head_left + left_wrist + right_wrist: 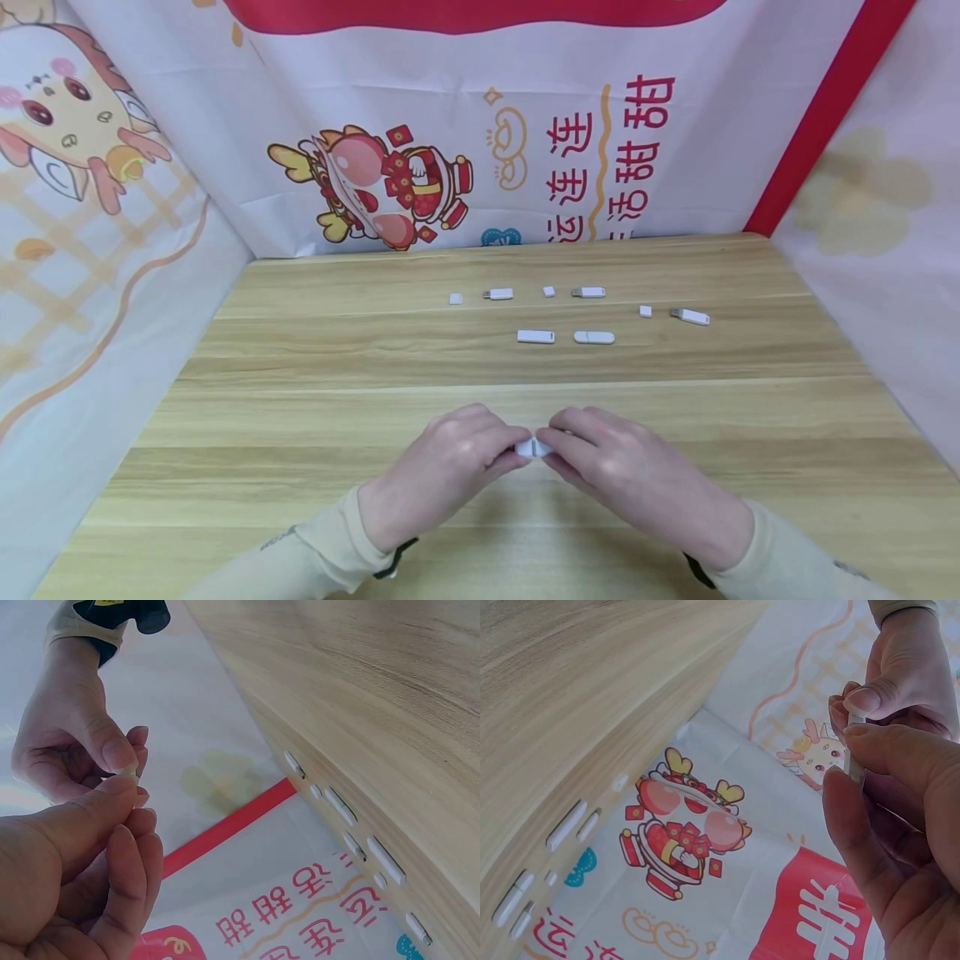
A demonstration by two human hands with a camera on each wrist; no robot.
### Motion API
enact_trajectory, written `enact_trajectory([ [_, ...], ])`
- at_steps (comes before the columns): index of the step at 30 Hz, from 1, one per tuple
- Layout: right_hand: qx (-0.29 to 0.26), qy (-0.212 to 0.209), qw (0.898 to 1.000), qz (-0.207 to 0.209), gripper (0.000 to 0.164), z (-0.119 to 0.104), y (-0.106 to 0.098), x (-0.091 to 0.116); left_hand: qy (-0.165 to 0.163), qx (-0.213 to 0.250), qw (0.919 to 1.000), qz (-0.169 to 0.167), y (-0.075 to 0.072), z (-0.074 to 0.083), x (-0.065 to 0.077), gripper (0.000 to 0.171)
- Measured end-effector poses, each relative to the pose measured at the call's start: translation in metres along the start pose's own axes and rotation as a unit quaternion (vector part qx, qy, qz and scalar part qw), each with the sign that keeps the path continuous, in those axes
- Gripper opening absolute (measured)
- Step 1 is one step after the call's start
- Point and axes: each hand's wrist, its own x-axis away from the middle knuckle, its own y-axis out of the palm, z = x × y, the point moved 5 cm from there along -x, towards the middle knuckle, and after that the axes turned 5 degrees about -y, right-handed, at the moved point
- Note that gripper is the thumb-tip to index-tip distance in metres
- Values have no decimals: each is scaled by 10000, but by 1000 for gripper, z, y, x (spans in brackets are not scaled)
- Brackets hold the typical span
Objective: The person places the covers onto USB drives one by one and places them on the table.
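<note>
Beige sleeves (318, 542) lead to the left hand (450, 460) and right hand (630, 468), fingers (512, 435) narrowed to a firm pinch on opposite ends of a white USB stick (527, 448) over the worktop (300, 425); beyond lie two capped sticks (536, 337), then three uncapped sticks (592, 292) beside their caps (646, 312)

Screened-off workspace, wood-grain tabletop (450, 375), cartoon-printed hangings (480, 108) around it

- Your left hand (457, 454) and right hand (626, 458) meet at a white stick (524, 448), blocking the middle!
- Bare tabletop (277, 417) opens wide on either side of you.
- Straight ahead: two nearer sticks (536, 337), a narrow gap between them.
- Beyond, three farther sticks (592, 292) and three loose caps (645, 312) clutter your lane.
- And there's the printed backdrop (450, 100), walling off the far edge!
</note>
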Motion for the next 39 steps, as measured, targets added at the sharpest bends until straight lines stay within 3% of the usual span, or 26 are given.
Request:
enact_trajectory([
  [5,74,33,9999,-111,31,0,0,-1,3,-10,10000,-4,0,1,0,13],
  [11,277,-53,9995,-166,33,0,2,-1,35,-63,10000,-23,1,0,0,13],
  [16,452,-152,9988,-102,13,0,4,-2,63,-131,9999,-19,2,-1,-1,12],
  [20,652,-250,9976,14,42,-1,5,-4,54,-210,9998,-8,2,-2,-1,12],
  [23,731,-249,9970,22,47,-2,7,-5,18,-252,9997,-53,3,-4,-2,13],
  [24,734,-234,9970,2,45,-1,8,-5,6,-257,9996,-72,4,-4,-2,13],
  [28,519,-66,9985,-173,9,2,11,-5,-83,-179,9997,-160,7,-9,-2,12],
  [32,163,80,9995,-250,28,7,17,-5,-249,46,9992,-310,13,-15,-1,10],
  [39,-130,429,9976,-536,17,25,30,-3,-734,566,9932,-700,27,-31,-5,9],
])
